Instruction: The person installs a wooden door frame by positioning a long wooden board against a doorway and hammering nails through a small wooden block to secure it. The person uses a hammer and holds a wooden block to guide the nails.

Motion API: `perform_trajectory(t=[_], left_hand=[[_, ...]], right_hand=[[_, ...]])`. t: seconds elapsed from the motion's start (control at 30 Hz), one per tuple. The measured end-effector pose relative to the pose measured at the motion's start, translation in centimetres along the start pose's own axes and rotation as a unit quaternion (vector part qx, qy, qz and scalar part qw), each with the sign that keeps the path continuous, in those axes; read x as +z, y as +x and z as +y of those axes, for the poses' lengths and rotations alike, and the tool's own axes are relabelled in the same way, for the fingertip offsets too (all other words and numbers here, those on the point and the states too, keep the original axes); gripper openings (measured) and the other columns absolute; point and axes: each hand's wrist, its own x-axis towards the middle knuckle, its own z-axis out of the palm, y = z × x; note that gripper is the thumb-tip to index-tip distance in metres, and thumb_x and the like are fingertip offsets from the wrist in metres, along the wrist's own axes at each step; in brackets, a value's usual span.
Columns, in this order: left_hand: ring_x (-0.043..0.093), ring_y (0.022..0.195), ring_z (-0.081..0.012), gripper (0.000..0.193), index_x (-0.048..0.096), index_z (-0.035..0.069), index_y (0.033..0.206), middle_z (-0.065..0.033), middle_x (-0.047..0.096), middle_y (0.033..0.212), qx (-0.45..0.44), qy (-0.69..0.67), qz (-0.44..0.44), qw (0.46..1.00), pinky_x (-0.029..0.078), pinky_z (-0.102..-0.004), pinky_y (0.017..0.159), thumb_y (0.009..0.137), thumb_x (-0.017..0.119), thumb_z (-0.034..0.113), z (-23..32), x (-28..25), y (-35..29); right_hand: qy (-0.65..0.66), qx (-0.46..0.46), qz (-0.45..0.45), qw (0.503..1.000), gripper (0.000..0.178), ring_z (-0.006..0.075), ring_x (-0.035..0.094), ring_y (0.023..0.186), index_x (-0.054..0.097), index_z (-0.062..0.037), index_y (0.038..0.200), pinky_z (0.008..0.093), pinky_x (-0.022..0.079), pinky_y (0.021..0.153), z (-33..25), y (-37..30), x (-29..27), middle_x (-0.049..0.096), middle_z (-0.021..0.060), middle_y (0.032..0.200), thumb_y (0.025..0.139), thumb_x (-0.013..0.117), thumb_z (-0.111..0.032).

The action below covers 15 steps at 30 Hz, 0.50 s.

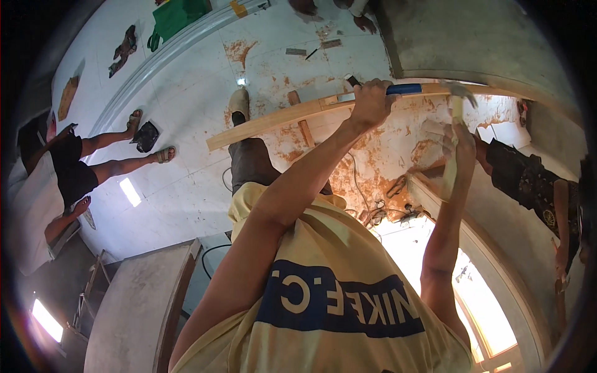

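Note:
A long pale wooden strip [273, 126] crosses in front of me, passing over my trouser leg. My left hand [371, 104] is closed at the strip around a tool with a blue shaft [404, 89] and a dark end; its exact kind is partly hidden by my fingers. Farther right, my right hand [461, 135] grips a claw hammer [461, 93] by its pale handle. The hammer's head is raised near the strip, to the right of the blue shaft. Motion smears the right hand and hammer.
Sawdust and cables [376, 214] cover part of the tiled floor. People stand or sit at left [71, 165] and right [525, 180]; another person's hand [365, 25] shows at the top. A black bag [145, 137], long metal profiles [152, 65] and a grey board [137, 304] lie around.

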Motion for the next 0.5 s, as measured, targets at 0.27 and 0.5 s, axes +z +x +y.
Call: perform_trajectory(t=[0.27,0.5], left_hand=[[0.06,0.096,-0.0338,0.031,0.067,0.006,0.109,-0.0149,0.066,0.097,0.011,0.004,0.01,1.0,0.035,-0.0472,0.086,0.092,0.064,0.031,-0.2,0.2,-0.2],[0.06,0.095,-0.0343,0.031,0.067,0.006,0.11,-0.0156,0.066,0.097,-0.007,0.007,-0.014,1.0,0.036,-0.0482,0.085,0.092,0.064,0.031,0.5,0.0,-0.2]], right_hand=[[0.0,0.044,-0.052,0.998,0.025,0.0056,0.041,0.052,0.052,-0.0148,0.1,0.0231,0.036,0.046,1.3,2.6,-3.9,0.048,-0.0038,0.075,0.098,0.054,-0.04],[-0.025,0.069,-0.025,0.997,0.021,0.0084,0.048,0.054,0.058,-0.0112,0.098,0.0249,0.036,0.044,1.7,2.5,-4.1,0.053,-0.0011,0.075,0.097,0.055,-0.032]])
